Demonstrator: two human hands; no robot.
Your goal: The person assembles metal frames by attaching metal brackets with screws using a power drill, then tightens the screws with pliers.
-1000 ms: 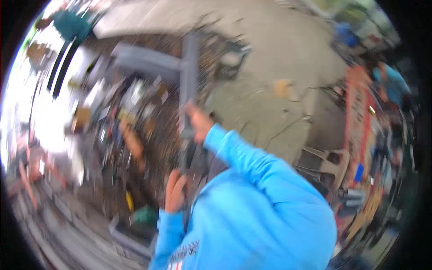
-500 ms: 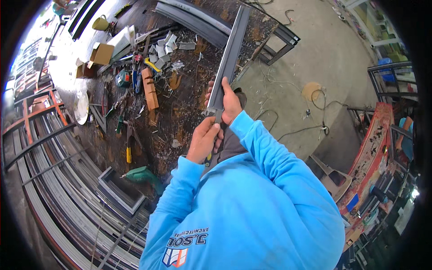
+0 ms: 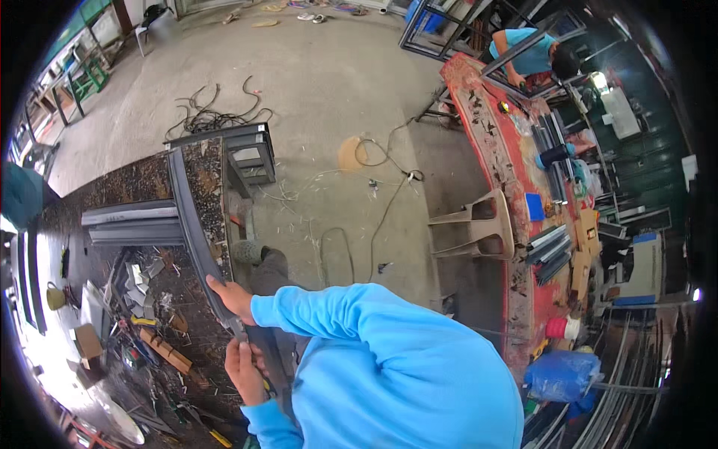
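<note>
A long dark grey metal profile (image 3: 196, 217) runs from the bench's far edge toward my body. My right hand (image 3: 232, 301) is closed around it close to its near end. Just below, the fingers of my left hand (image 3: 245, 368) pinch a small grey metal piece (image 3: 238, 329) at that end. Whether this piece is joined to the profile, I cannot tell. A yellow-and-dark handle (image 3: 268, 387) shows beside my left hand, and most of it is hidden.
The dark workbench (image 3: 123, 183) carries more profiles (image 3: 134, 223), metal offcuts (image 3: 138, 288), a notched wooden block (image 3: 166, 352) and scattered tools. Cables (image 3: 385, 157) trail over the concrete floor. To the right stand a plastic chair (image 3: 479, 224) and a red table (image 3: 486, 127), where another person (image 3: 535, 56) works.
My view has swung to the right, bringing the red table and the other person into sight. Both hands keep their grip near the profile's near end.
</note>
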